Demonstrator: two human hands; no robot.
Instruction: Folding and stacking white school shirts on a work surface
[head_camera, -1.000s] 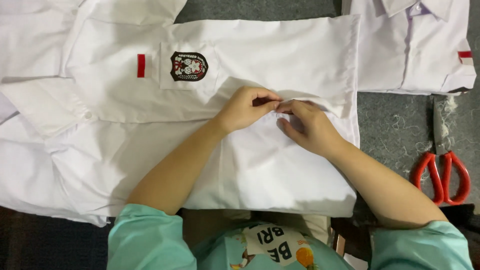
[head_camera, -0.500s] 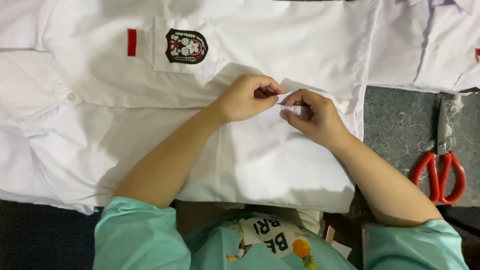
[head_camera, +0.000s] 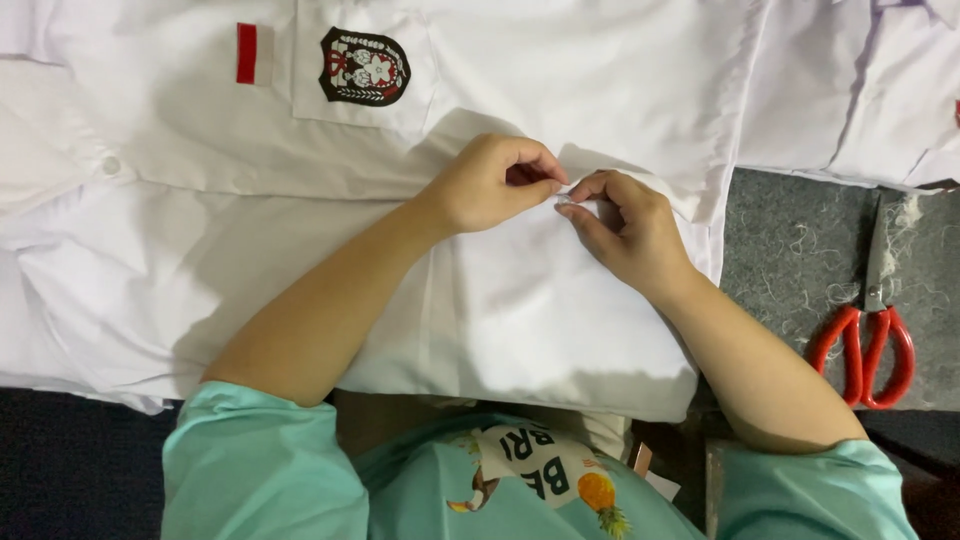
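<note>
White cotton fills most of the view: a school-style uniform shirt (head_camera: 300, 230) lies spread across the grey desk (head_camera: 790, 260), its front hem hanging off the near edge toward the person. A chest pocket (head_camera: 365, 75) carries a dark embroidered badge (head_camera: 365, 68), and a small red bar patch (head_camera: 246, 53) sits just beside it. A white button (head_camera: 110, 165) shows on the placket at the left.

Both hands meet on the shirt front, slightly right of centre. The left hand (head_camera: 495, 185) is curled into a loose fist, its grip closed with thumb and fingertips pinching a small fold of the cloth. The right hand (head_camera: 625, 235) faces it, its grip also closed, thumb and forefinger pinched on the same spot of fabric, so the fingertips of the two hands touch or nearly touch. Something tiny and pale sits between the pinched fingers; what it is cannot be told.

Another white shirt (head_camera: 860, 90) lies at the upper right, partly overlapping the desk. Red-handled scissors (head_camera: 868, 330) rest on the desk well apart from the hands, at the right, blades pointing away, with loose thread scraps scattered near them. The person wears a mint-green short-sleeved top (head_camera: 260, 470).
</note>
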